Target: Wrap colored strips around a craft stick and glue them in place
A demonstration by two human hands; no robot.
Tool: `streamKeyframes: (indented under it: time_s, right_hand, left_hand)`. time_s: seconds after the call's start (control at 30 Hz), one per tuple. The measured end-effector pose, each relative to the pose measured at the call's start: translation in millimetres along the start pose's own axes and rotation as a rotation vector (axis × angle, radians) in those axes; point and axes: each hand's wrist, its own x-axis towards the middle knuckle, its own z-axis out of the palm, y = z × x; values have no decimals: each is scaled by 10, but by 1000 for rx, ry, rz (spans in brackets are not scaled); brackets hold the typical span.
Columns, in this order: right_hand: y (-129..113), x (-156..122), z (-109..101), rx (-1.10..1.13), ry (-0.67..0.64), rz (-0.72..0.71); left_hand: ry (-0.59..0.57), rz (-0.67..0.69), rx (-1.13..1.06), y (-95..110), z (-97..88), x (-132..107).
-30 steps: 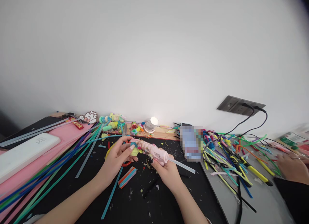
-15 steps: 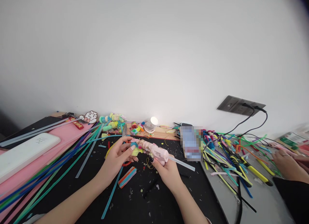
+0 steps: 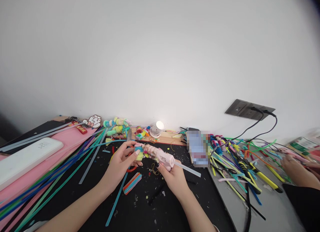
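Two hands are at work nearer than one white cup (image 3: 157,129). The right hand (image 3: 173,178) is wrapped round one pink glue gun (image 3: 165,158), in front of the cup. One clear glue stick (image 3: 188,169) pokes out of its back. The left hand (image 3: 122,163) pinches one small fuzzy piece (image 3: 140,155) by the gun's front, nearer than the cup; I cannot tell if they touch. One striped bundle (image 3: 132,183) lies nearer still on the black table (image 3: 147,215). Right of the cup are one blurry phone (image 3: 198,148), one pair of pliers (image 3: 266,179) and two plugs (image 3: 269,112).
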Motion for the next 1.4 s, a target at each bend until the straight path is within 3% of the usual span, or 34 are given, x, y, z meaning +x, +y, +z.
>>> streamKeyframes:
  time_s: [0.2,0.33,0.53,0.8,0.97,1.13,1.23,1.4]
  right_hand:
    - [19,8,8,-106,-10,9]
    - [11,16,-21,-263,29,96]
    - [28,35,-59,-521,71,220]
    - [79,-8,22,-708,11,280]
    - [17,-6,5,-489,97,137]
    - [-19,-55,48,-71,-64,-98]
    - [-12,-82,100,-26,-128,-125]
    - [3,-81,114,-48,-109,-162]
  left_hand:
    - [24,19,18,-17,-21,5]
    - [27,9,-46,-18,-34,-4]
    - [-37,-26,-188,25,-9,-36]
    - [-131,-36,-171,3,-11,-35]
    - [-189,-6,-87,-17,-1,-29]
    - [-294,40,-86,-102,38,-40]
    - [-341,20,-43,-138,62,-72]
    - [-354,12,-21,-148,73,-94]
